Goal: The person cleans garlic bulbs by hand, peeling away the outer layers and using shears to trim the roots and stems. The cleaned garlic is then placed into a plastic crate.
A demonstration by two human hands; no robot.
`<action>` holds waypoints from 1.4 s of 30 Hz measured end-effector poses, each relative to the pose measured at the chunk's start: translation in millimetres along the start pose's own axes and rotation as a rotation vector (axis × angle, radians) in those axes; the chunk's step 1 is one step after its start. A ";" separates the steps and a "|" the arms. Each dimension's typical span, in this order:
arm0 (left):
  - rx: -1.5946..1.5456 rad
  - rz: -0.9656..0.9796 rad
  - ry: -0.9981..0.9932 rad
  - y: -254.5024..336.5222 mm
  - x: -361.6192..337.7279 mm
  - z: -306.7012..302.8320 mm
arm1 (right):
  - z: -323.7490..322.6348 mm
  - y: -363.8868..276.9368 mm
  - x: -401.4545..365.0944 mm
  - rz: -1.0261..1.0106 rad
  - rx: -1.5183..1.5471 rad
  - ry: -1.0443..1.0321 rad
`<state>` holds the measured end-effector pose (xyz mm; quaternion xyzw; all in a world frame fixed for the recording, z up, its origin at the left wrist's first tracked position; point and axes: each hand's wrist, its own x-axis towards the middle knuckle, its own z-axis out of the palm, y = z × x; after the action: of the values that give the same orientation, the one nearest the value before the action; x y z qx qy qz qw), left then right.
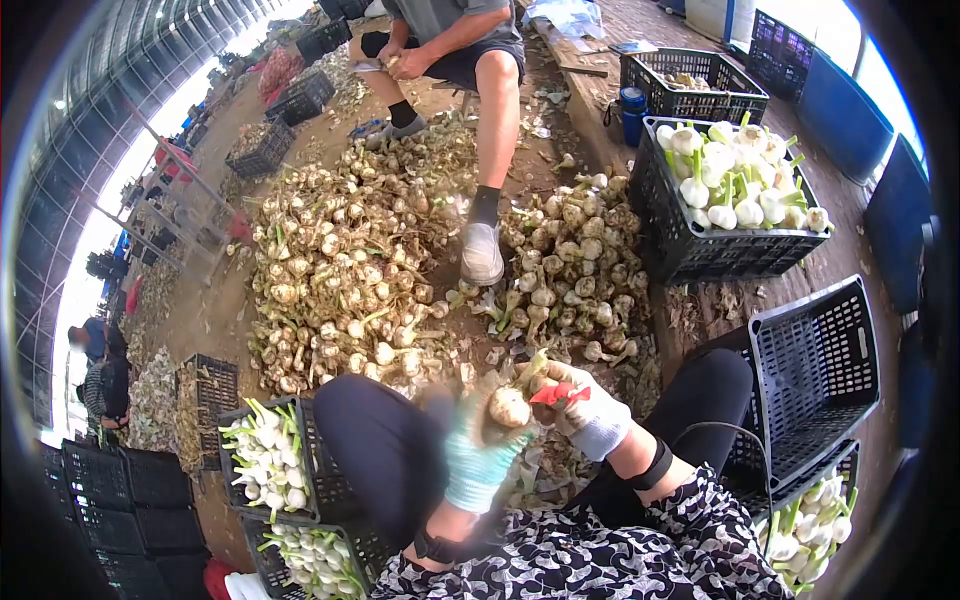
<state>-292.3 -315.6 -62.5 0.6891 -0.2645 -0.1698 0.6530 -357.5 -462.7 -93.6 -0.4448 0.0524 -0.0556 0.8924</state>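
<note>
My left hand (478,465), in a pale teal glove blurred by motion, is wrapped round a garlic bulb (509,407) between my knees. Its stem (535,368) points up and to the right. Close against that stem, my right hand (592,415) wears a whitish glove and has its fingers closed. A bright red piece of material (560,393) shows at its thumb and fingers; I cannot tell what the fingers grip. Just beyond my hands spreads a large heap of untrimmed garlic (340,265), with a second garlic heap (575,260) to its right.
A person (455,45) sits opposite, one shoe between the heaps. Black crates of cleaned garlic stand at right (735,250) and lower left (310,460). A black crate (815,360) is tilted by my right knee. Stacked black crates (125,500) stand far left.
</note>
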 end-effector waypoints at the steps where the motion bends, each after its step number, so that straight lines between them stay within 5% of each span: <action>1: 0.153 0.100 0.013 4.9 0.5 -1.7 | 1.1 2.0 1.0 -0.024 0.002 -0.018; 5: 0.485 0.346 0.069 -0.6 -2.0 -1.4 | 8.1 7.5 6.3 -0.119 -0.150 0.059; 8: 0.341 0.189 0.041 3.0 -3.3 -1.8 | 1.1 14.0 4.9 -0.085 -0.114 0.069; 15: 0.475 0.290 0.002 7.7 -0.9 -8.2 | 15.6 -11.7 -2.4 -0.040 -0.074 -0.014; 18: 0.212 0.155 0.052 -0.9 -0.1 -13.8 | 6.6 -2.9 -5.4 -0.041 -0.033 -0.076; 24: 0.444 0.448 -0.048 -2.6 0.7 -10.2 | 15.1 -15.6 -5.1 -0.082 0.055 -0.028; 26: 0.343 0.276 -0.027 -0.9 -1.1 -6.8 | 10.6 -13.9 -5.2 0.032 -0.129 0.041; 30: 0.012 0.082 0.004 10.6 4.9 1.9 | 18.3 -0.9 -4.5 -0.064 -0.122 0.115; 32: -0.488 -0.423 0.102 11.8 8.5 5.5 | 22.8 7.9 -1.3 -0.152 -0.073 0.193; 33: -0.698 -0.519 0.135 -3.6 10.3 6.3 | 19.1 10.4 -0.5 -0.196 -0.273 0.213; 38: -0.749 -0.560 0.052 -23.8 16.9 2.8 | 2.5 18.3 5.7 -0.173 -0.315 0.192; 42: -0.243 -0.280 0.129 6.2 9.2 15.4 | 6.2 0.0 5.5 -0.487 -0.882 0.323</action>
<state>-294.7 -333.6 -56.7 0.6447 -0.1013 -0.2450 0.7170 -351.2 -458.6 -90.1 -0.7630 0.1027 -0.3016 0.5625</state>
